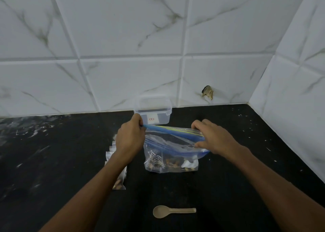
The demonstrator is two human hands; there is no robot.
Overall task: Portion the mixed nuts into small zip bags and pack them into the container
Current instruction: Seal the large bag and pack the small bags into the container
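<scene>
A large clear zip bag (168,154) with a blue zipper strip stands on the black counter, mixed nuts lying at its bottom. My left hand (130,138) pinches the left end of the zipper strip. My right hand (212,136) grips the right part of the bag's mouth, which gapes apart. Behind the bag stands an empty clear plastic container (153,109) against the wall. Several small zip bags (117,172) lie under my left forearm, at least one holding nuts. A beige plastic spoon (173,211) lies on the counter near me.
The black counter (52,161) is dusted with pale specks and smears at the left. White marble-look tiles form the back wall and the right wall, meeting in a corner. A chipped hole (207,92) mars the back tile.
</scene>
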